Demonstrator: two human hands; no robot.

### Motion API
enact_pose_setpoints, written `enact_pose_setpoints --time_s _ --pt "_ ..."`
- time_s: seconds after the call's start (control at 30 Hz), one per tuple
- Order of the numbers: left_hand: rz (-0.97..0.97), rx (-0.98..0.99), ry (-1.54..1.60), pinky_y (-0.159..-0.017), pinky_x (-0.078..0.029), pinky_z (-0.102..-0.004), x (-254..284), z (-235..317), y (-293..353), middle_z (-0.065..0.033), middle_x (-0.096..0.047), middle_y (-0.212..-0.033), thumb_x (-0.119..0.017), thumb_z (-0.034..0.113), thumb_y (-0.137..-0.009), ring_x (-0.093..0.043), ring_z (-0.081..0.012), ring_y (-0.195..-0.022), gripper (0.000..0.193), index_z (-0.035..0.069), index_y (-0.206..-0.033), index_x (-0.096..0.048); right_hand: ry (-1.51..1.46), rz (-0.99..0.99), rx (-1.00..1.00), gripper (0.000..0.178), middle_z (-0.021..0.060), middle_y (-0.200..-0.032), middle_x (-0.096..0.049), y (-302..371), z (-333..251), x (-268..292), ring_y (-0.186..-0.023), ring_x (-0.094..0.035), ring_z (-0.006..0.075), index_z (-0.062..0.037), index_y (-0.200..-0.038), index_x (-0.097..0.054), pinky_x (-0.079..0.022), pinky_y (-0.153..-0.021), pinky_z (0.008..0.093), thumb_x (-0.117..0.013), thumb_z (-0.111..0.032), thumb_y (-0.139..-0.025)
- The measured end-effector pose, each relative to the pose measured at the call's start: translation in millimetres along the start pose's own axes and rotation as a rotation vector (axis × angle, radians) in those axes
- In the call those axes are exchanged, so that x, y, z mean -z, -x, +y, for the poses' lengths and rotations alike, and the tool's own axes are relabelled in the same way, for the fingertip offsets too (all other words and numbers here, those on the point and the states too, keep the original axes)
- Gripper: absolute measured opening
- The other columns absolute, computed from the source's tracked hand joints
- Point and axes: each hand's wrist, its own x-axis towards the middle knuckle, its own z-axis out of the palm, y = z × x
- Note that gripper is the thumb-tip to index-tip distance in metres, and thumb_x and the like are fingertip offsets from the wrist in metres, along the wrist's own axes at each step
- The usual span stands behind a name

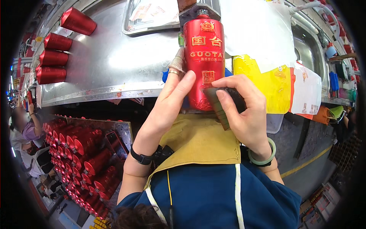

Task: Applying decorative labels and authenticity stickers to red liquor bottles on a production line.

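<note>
Centrally, red bottle (pixel 204 65), gold lettering (pixel 206 54)

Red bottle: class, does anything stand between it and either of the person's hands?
On the right, yes: the right hand holds a dark pad at the lower right of the red bottle. On the left, only a pale finger covering shows where the left hand meets it.

Bottle (pixel 203 66): glossy red is observed, marked by gold characters (pixel 207 41), a gold emblem (pixel 207 26) and a gold-framed square (pixel 208 77).
Cap (pixel 203 12): recorded as dark.
Held block (pixel 219 110): dark green, crossed by darker lines.
Apron (pixel 198 141): mustard yellow; white straps (pixel 239 194) are seen over navy shirt (pixel 206 194).
Bangle (pixel 263 163): pale green is noted.
Wristband (pixel 140 156): black.
Tapered cups (pixel 78 21): metallic red is recorded throughout.
Bench (pixel 114 61): silver-grey.
Plastic sheet (pixel 259 86): bright yellow.
</note>
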Motion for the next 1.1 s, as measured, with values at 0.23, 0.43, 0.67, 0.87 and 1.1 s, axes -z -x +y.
enact_pose_setpoints --time_s 0.23,0.43,0.67,0.87,1.1 --pt "0.017 -0.010 0.047 -0.123 -0.029 -0.0373 -0.2 -3.5 -3.4 -0.0136 -0.034 -0.163 -0.041 0.025 -0.114 -0.036 -0.0203 -0.148 0.063 0.001 -0.165 -0.014 0.000 -0.024 0.031 0.017 0.0126 -0.095 -0.067 -0.8 -6.0 -3.9 -0.085 -0.069 0.0288 -0.0030 -0.104 -0.073 -0.054 -0.074 0.0358 -0.072 0.002 -0.088" --pt "-0.010 -0.057 -0.104 -0.123 -0.032 -0.0400 -6.8 0.4 -0.9 -0.0160 -0.037 -0.159 -0.064 -0.003 -0.099 -0.040 -0.0222 -0.147 0.084 -0.003 -0.164 -0.010 -0.272 0.000 -0.225 0.023 0.0124 -0.103 -0.074 -4.4 3.9 21.8 -0.094 -0.071 0.0209 0.0019 -0.113 -0.074 -0.054 -0.086 0.0316 -0.064 0.007 -0.092" --pt "0.041 -0.020 -0.265 -0.120 -0.037 -0.0404 -13.6 1.7 1.3 -0.0168 -0.038 -0.158 -0.070 0.001 -0.097 -0.044 -0.0237 -0.144 0.092 -0.003 -0.164 -0.008 -0.508 -0.023 -0.373 0.033 0.0007 -0.096 -0.057 -25.7 26.5 5.0 -0.085 -0.051 0.0085 0.0019 -0.129 -0.063 -0.043 -0.079 0.0225 -0.069 -0.011 -0.100" --pt "0.036 -0.004 -0.180 -0.121 -0.036 -0.0417 -4.7 -2.5 1.0 -0.0172 -0.037 -0.159 -0.074 -0.002 -0.091 -0.042 -0.0252 -0.146 0.099 -0.003 -0.164 -0.007 -0.481 0.077 -0.371 0.080 -0.0034 -0.089 -0.043 -24.2 40.2 -24.3 -0.079 -0.040 0.0070 0.0011 -0.145 -0.042 -0.038 -0.071 0.0214 -0.088 -0.026 -0.086" --pt "0.063 -0.002 -0.200 -0.122 -0.036 -0.0427 -12.1 -1.1 1.1 -0.0174 -0.039 -0.157 -0.075 -0.002 -0.091 -0.042 -0.0255 -0.146 0.101 -0.002 -0.164 -0.006 -0.529 0.076 -0.416 0.080 -0.0040 -0.090 -0.043 -25.7 39.0 -23.1 -0.079 -0.040 0.0063 0.0015 -0.147 -0.044 -0.038 -0.070 0.0211 -0.088 -0.025 -0.086"
